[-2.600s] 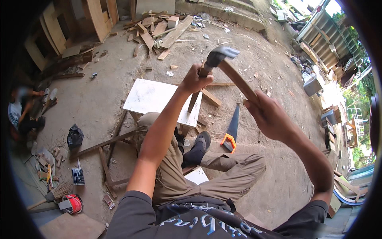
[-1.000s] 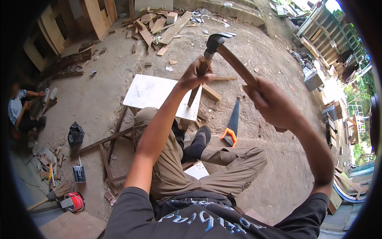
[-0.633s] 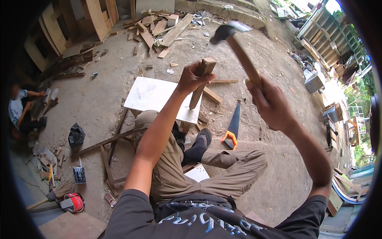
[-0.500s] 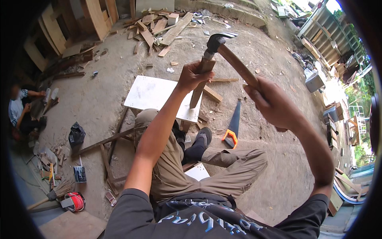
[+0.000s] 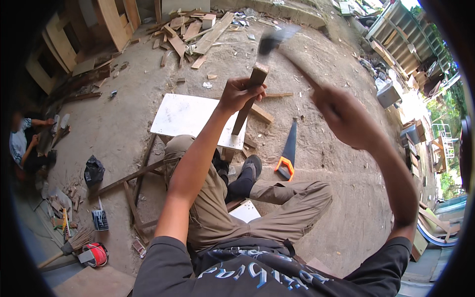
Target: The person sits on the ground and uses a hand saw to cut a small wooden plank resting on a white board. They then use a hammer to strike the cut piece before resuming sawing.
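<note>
My left hand (image 5: 241, 94) is closed around the upper part of a wooden stick (image 5: 246, 113), holding it steeply upright. The stick's lower end meets a white board (image 5: 185, 116) near its right corner. In my right hand (image 5: 341, 114) is a claw hammer (image 5: 303, 70), gripped by its wooden handle. The hammer's head, smeared by motion, hangs just above the stick's top end, apart from it. A handsaw (image 5: 289, 148) with an orange handle lies on the ground to the right of the board.
Wood scraps (image 5: 190, 34) are piled at the far side. A wooden frame (image 5: 131, 178) lies left of my legs, near a black plastic bag (image 5: 94, 170), a paint can (image 5: 100, 219) and a broom (image 5: 74, 242). Another person (image 5: 29, 141) sits at the far left holding something.
My right hand has drawn the hammer slightly up and away, lifting its head off the stick's top. My left hand keeps the stick in nearly the same place.
</note>
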{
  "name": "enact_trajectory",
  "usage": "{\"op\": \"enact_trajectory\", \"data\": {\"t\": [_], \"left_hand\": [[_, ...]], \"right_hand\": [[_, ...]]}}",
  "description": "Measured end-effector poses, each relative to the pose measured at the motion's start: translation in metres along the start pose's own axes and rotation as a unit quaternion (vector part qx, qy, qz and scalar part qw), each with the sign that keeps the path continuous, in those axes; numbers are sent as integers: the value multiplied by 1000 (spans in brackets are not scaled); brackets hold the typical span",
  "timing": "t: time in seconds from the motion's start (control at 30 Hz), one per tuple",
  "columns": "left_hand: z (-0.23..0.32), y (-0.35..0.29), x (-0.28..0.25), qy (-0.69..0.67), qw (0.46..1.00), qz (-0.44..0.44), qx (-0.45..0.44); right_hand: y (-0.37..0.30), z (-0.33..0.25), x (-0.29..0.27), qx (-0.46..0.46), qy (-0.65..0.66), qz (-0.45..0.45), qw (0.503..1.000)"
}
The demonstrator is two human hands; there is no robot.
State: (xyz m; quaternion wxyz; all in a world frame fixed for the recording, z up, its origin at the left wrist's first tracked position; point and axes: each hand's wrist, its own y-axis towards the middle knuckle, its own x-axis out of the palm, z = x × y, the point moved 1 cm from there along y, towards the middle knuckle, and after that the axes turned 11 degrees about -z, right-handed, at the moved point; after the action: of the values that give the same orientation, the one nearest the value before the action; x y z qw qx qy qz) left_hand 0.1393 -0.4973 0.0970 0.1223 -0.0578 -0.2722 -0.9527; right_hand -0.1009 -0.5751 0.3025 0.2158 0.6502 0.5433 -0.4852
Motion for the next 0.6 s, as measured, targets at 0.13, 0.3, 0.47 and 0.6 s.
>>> {"op": "enact_trajectory", "data": {"t": [0.13, 0.3, 0.47, 0.6], "left_hand": [[-3, 5, 1, 3, 1000, -22, 1], [-4, 4, 2, 0, 1000, -17, -20], [-11, 7, 13, 27, 999, -25, -18], [-14, 10, 11, 47, 999, -16, -12]], "right_hand": [[-9, -19, -21, -5, 19, 20, 1000], [-8, -15, -20, 4, -104, -37, 994], [-10, -15, -13, -52, -29, 110, 992], [-17, -11, -23, -21, -158, 11, 987]]}}
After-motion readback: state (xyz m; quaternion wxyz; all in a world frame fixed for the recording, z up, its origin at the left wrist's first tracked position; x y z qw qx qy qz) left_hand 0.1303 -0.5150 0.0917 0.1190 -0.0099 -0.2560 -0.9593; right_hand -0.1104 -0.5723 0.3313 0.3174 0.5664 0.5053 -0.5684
